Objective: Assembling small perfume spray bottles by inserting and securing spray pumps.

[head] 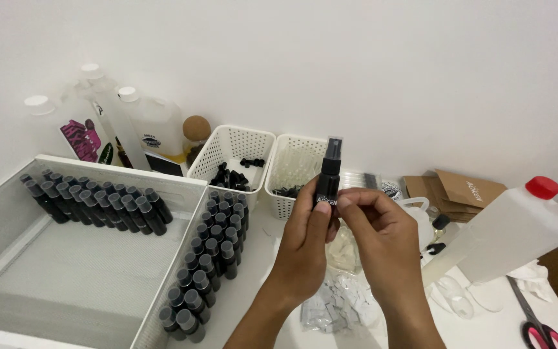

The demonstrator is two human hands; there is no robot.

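Spray bottle [329, 178]: small, black, rigid plastic with a clear cap; likely light and smooth, best held round the body, not the cap. Held upright above the white surface [253, 284], left hand [305, 249] grip clamped on its lower body, right hand [382, 236] fingertips pinched against its label. Left of the bottle: white tray [163, 184] with rows of matching bottles, two perforated baskets [234, 139]. Right: large jug with red cap [518, 226], scissors [537, 329]. Nothing obstructs the bottle.
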